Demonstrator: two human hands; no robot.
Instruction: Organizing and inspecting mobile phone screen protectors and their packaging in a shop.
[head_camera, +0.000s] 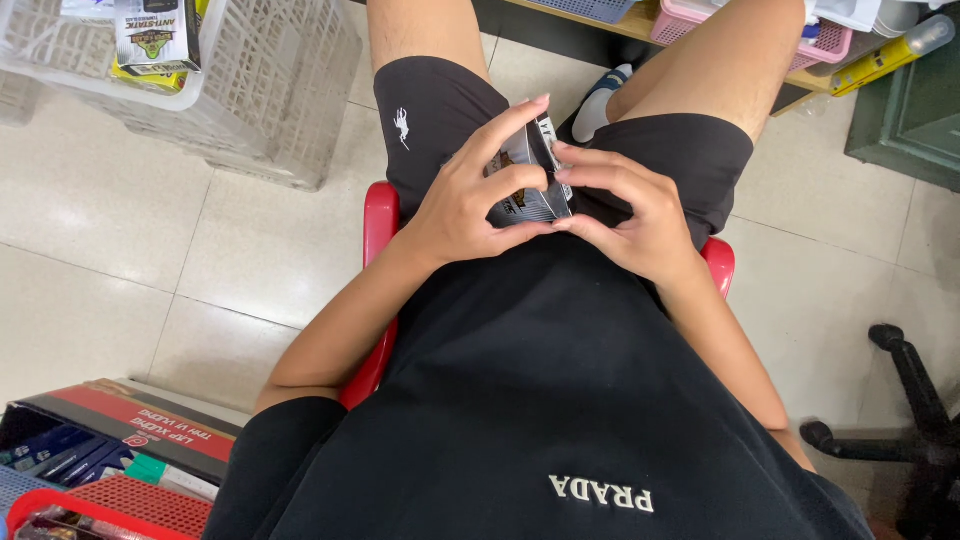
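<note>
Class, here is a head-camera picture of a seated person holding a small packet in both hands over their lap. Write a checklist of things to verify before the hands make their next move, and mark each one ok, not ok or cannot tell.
1. Left hand grips the small packet: ok, fingers wrap its left side.
2. Right hand grips the packet: ok, fingertips pinch its right edge.
3. Packet sits over the lap, not over the floor: ok.
4. Packet sealed or already opened: cannot tell, the fingers cover most of it.
5. Person seated steadily on the red stool: ok.
6. White crate lies within easy reach: cannot tell.
</note>
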